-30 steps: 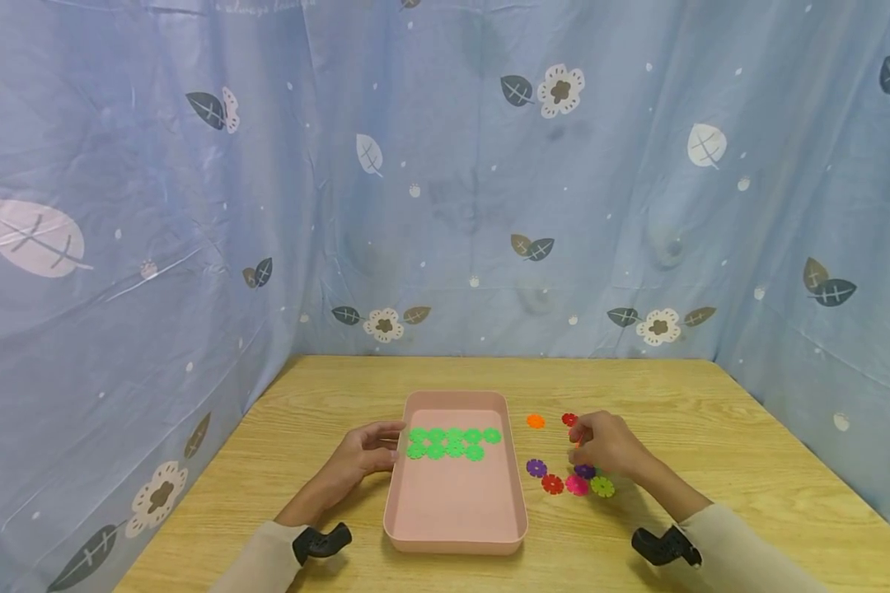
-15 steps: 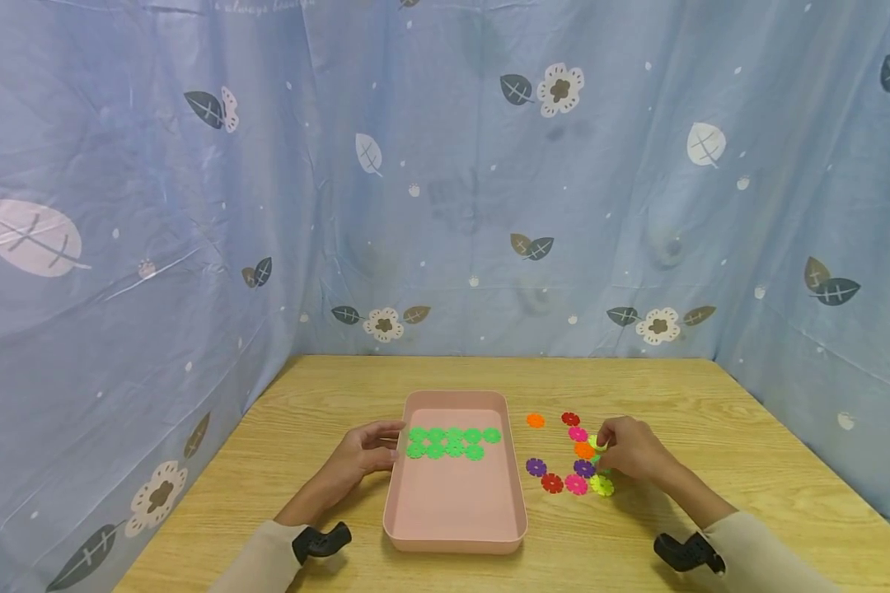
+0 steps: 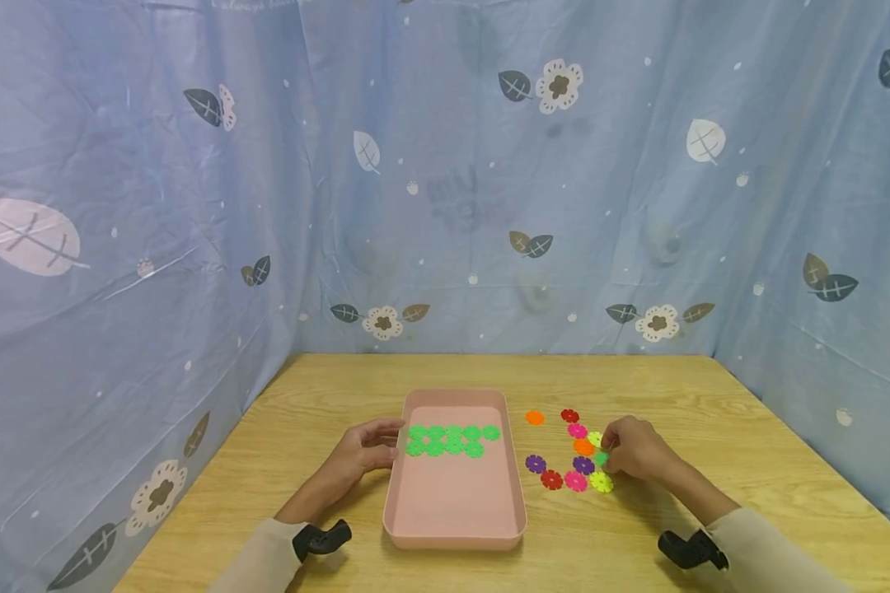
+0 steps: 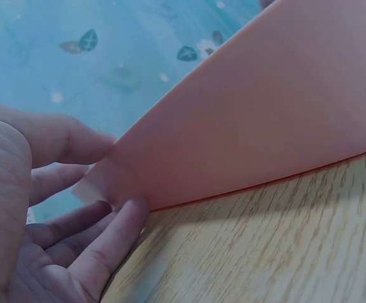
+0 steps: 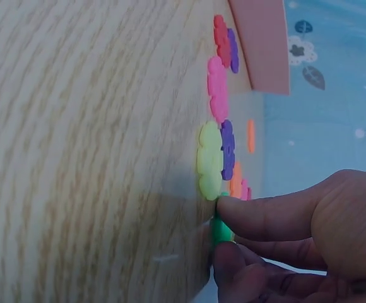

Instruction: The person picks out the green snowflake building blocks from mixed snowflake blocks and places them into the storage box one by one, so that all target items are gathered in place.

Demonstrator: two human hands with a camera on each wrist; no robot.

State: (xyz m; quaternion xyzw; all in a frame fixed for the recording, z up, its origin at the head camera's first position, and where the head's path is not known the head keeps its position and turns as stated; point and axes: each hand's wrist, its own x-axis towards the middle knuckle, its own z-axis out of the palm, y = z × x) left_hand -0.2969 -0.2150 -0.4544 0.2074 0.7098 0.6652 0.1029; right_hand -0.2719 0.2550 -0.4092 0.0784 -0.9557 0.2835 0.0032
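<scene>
A pink tray [image 3: 456,504] lies on the table with several green flower-shaped plastic discs [image 3: 454,447] in two rows inside it. My left hand [image 3: 356,455] rests against the tray's left wall, fingers loosely extended; the left wrist view shows fingertips at that wall [image 4: 233,120]. To the right of the tray, my right hand [image 3: 636,449] has its thumb and fingers on either side of a green disc [image 5: 221,231], pinching it close to the tabletop. A yellow-green disc [image 3: 601,482] and a purple disc [image 3: 583,465] lie right beside those fingertips.
Other loose discs lie between tray and right hand: an orange disc [image 3: 535,418], a dark red disc [image 3: 569,416], a pink disc [image 3: 575,481] and a red disc [image 3: 552,479]. A blue patterned curtain [image 3: 445,206] stands behind the wooden table [image 3: 326,395].
My right hand has moved right, from over the middle of the loose discs to the green disc at their right side, uncovering several discs. My left hand and the tray stay put.
</scene>
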